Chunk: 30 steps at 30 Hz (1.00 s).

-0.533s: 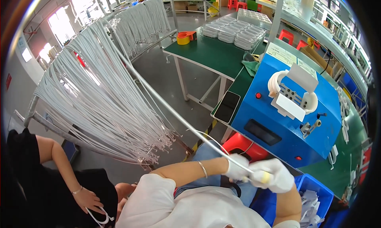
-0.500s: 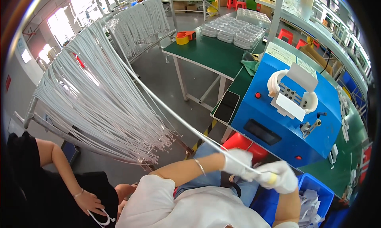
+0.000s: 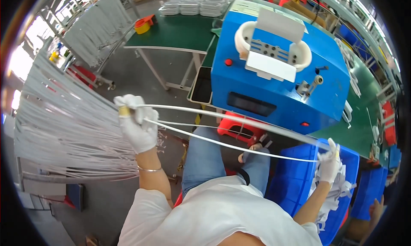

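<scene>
My left hand (image 3: 136, 122), in a white glove, is raised out to the left and grips one end of long white cables (image 3: 231, 132). The cables stretch taut across my lap to my right hand (image 3: 329, 163), also gloved, which pinches their other end above a blue bin (image 3: 295, 181). A rack of many hanging white cables (image 3: 64, 126) is just left of my left hand. In front of me stands a blue machine (image 3: 278, 83) with a white cable holder on top.
A green workbench (image 3: 175, 31) with stacked clear trays and a yellow tape roll stands behind the machine. A red stool (image 3: 237, 132) is by my knees. More white cables lie in the blue bin and on the green table at right (image 3: 364, 100).
Both hands were close together at my lap; now they have spread wide apart, left hand up and left, right hand down and right, drawing the cables taut. My head has turned toward the machine.
</scene>
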Each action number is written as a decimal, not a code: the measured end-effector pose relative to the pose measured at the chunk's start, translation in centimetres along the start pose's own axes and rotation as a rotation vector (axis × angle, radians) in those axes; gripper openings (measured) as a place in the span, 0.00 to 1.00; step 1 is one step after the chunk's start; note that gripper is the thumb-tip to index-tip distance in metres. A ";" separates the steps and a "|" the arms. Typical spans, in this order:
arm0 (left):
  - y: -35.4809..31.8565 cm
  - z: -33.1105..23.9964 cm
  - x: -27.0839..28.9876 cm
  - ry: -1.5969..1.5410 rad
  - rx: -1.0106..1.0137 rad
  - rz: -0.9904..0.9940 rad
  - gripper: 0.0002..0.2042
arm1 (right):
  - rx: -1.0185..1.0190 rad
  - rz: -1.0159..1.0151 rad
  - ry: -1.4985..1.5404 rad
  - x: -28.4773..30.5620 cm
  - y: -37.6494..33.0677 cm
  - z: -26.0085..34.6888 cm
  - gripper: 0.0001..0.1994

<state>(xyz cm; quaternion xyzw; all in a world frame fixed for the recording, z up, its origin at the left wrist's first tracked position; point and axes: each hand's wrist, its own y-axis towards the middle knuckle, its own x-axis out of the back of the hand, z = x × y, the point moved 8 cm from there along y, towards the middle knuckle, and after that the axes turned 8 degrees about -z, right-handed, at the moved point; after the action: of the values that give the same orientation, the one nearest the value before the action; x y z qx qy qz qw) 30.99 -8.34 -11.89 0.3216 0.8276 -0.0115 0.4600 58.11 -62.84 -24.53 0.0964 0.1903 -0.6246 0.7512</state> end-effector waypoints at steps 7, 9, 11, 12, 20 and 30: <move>-7.8 14.7 -12.5 0.137 0.643 0.468 0.18 | 0.618 0.440 -0.769 -25.3 -6.0 4.8 0.24; -7.1 16.5 -13.9 0.142 0.692 0.524 0.16 | 0.266 0.434 -0.798 -24.7 -5.6 1.9 0.19; -3.4 15.8 -12.9 0.510 0.452 0.485 0.13 | 0.288 0.280 -0.879 -23.8 -4.6 3.3 0.15; -1.6 14.5 -12.2 0.345 0.461 0.342 0.10 | 0.435 0.219 -0.913 -22.5 -3.8 4.5 0.12; 4.6 10.7 -12.4 0.615 0.272 0.182 0.06 | 0.561 -0.022 -0.875 -20.1 -2.5 8.6 0.10; 5.3 12.3 -12.5 0.747 0.242 0.117 0.06 | 0.634 -0.009 -0.925 -20.1 -0.5 9.9 0.11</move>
<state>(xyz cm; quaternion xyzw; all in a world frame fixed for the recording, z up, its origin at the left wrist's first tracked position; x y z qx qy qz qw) 47.75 -14.49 -7.89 0.4022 0.9108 0.0353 0.0860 56.28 -48.59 -7.33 0.0328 -0.3556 -0.6318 0.6880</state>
